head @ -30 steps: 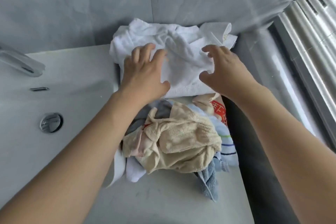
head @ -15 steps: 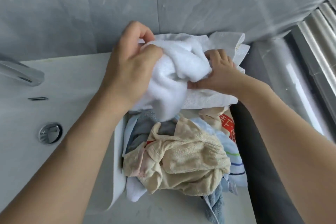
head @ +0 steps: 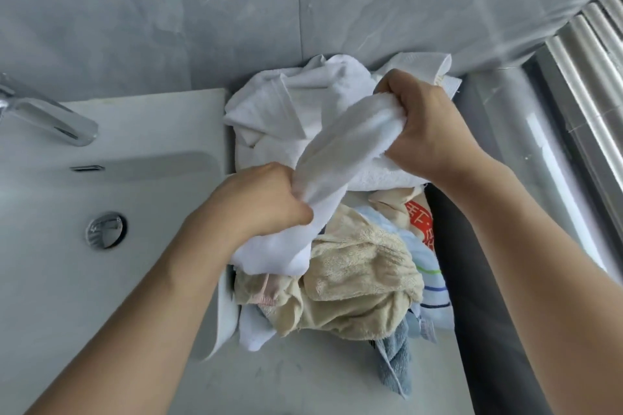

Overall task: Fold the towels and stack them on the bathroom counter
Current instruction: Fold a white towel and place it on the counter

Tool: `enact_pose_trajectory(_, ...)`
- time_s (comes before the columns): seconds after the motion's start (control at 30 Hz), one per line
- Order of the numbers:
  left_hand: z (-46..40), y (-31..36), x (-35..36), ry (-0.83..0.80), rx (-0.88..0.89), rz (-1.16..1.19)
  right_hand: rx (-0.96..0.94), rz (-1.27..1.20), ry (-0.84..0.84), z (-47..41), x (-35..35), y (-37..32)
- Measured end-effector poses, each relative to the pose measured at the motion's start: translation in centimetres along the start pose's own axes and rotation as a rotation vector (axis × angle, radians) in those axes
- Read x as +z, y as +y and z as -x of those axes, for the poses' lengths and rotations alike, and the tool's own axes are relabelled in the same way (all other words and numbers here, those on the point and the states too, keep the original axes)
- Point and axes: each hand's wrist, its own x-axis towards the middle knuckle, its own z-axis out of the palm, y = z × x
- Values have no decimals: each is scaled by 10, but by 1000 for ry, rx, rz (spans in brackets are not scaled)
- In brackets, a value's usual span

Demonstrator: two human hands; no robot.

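2 hands hold 1 bunched white towel [head: 340,152] above the table [head: 303,381]: left hand [head: 259,202] fingers clenched on its near end, right hand [head: 424,125] fingers clenched on its far end. Its long axis runs near-left to far-right, over the unfolded pile [head: 357,280].

A white terry towel [head: 340,158] stretches in a bunched, rope-like band, raised above the other cloths, its lower end hanging loose. Behind it, against the grey wall, more white towelling [head: 286,104] lies rumpled on the grey bathroom counter [head: 303,381]. Nearer, a crumpled cream terry towel [head: 357,280] tops a heap holding a grey-blue towel [head: 394,357] and a pale striped towel [head: 435,283].
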Motion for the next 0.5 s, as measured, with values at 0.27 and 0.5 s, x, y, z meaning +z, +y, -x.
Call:
enact_pose_trajectory(0.27,11,-14,-8,-5,192,304,400,-535,-543,24,-35,-16)
enact_pose_trajectory(0.5,-4,-32,109,-7,-14,-274,653,310,-804,109,79,49)
